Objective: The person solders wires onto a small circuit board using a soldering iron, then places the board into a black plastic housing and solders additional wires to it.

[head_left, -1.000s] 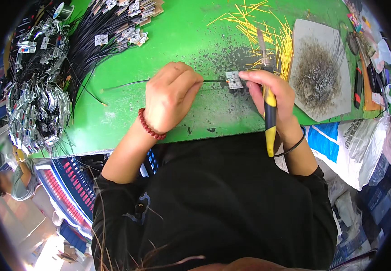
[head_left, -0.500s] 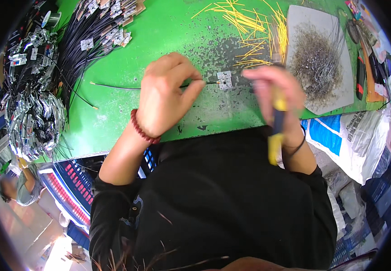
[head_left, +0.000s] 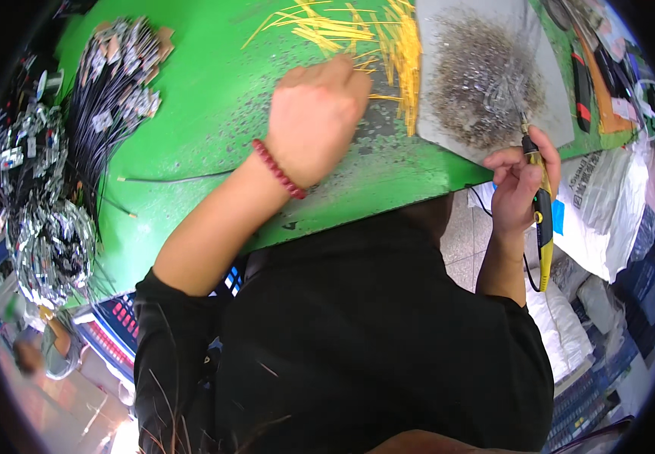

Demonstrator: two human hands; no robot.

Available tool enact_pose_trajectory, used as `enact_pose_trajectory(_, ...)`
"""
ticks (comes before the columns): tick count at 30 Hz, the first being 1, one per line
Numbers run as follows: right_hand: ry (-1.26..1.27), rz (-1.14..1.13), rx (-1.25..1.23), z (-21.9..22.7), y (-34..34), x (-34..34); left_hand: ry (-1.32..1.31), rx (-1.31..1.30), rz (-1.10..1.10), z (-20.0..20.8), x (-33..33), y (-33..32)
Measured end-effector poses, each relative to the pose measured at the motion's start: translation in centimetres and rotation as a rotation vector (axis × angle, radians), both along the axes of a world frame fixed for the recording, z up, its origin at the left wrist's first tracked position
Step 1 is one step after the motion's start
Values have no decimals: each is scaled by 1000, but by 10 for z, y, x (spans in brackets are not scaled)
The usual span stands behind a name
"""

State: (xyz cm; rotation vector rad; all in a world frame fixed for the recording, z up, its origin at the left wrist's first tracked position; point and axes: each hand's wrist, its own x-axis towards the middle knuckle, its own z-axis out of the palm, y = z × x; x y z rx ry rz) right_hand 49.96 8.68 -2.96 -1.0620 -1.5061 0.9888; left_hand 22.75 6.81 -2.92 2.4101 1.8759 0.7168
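Note:
A yellow-and-black soldering iron point(head_left: 544, 219) is in my right hand point(head_left: 517, 189), its tip pointing away from me over the dark residue and thin wire point(head_left: 494, 91) on a grey board point(head_left: 445, 155). My left hand point(head_left: 316, 121) is closed, back upward, beside the yellow thin tubes point(head_left: 399, 60); its fingertips are hidden, so whatever it may hold does not show. A black cable point(head_left: 184, 179) lies on the green table and runs under my left forearm. The small white circuit board at its far end is out of sight.
Black cables with small boards point(head_left: 112, 106) lie in a bundle at the far left. Nearer sits a heap of shiny metallic parts point(head_left: 47, 250). A red-and-black tool point(head_left: 580, 91) lies at the right. White sacks point(head_left: 600, 204) hang below the table edge.
The view has shifted right. My left hand has moved off the cable toward the yellow tubes. My right hand has carried the soldering iron right to the grey board.

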Motion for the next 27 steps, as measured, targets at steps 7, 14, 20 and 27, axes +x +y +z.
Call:
enact_pose_trajectory(7, 69, -224, 109, -3, 24, 50, -56, 7, -19, 16, -17, 4)
enact_pose_trajectory(14, 139, -166, 4, -9, 26, 67, -186, -60, 9, 20, -36, -5)
enact_pose_trajectory(20, 51, -197, 13, -13, 28, 63, -130, -109, 87, 18, -50, -14)
enact_pose_trajectory(27, -2, -246, 0, -14, 33, 66, -215, -54, 36, 25, -44, -19)
